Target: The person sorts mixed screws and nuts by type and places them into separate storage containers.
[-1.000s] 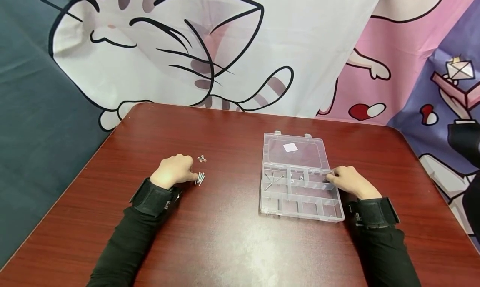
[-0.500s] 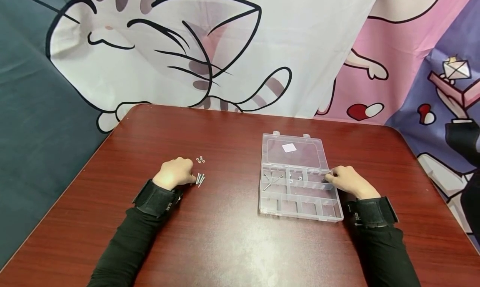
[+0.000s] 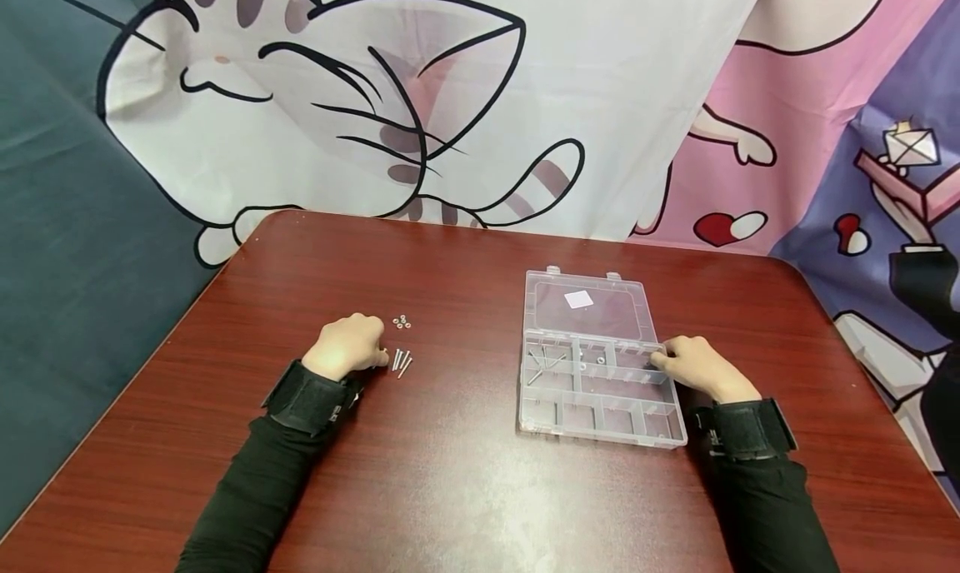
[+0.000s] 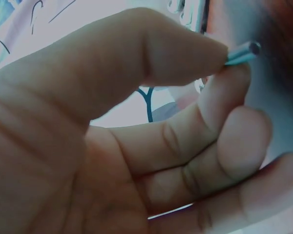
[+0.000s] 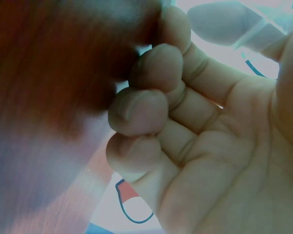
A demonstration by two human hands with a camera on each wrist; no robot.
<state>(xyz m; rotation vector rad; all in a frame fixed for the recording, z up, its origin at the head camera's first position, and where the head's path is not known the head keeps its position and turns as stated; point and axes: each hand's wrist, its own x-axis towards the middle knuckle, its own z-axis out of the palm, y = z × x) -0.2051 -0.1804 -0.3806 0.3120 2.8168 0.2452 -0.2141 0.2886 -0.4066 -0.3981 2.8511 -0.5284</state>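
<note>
My left hand (image 3: 347,347) is low over the table, just left of a small bunch of silver screws (image 3: 402,362). Between its thumb and index finger it pinches a screw (image 4: 244,53), whose round metal end sticks out past the fingertips in the left wrist view. A clear plastic compartment box (image 3: 577,428) lies on the right with its lid folded back. My right hand (image 3: 703,366) grips the box's right side wall, thumb over the inside and fingers curled outside. Several screws (image 3: 546,361) lie in the box's left compartment, and small nuts (image 3: 601,360) in the one beside it.
Several small nuts (image 3: 402,322) lie on the table just behind the loose screws. The open lid (image 3: 622,306), with a white label (image 3: 578,299), extends toward the back of the brown table (image 3: 450,473). A printed cloth (image 3: 480,98) hangs behind the table.
My left hand has shifted slightly away from the bunch, and the loose screws beside it now lie a bit more spread. My right hand stays on the box wall.
</note>
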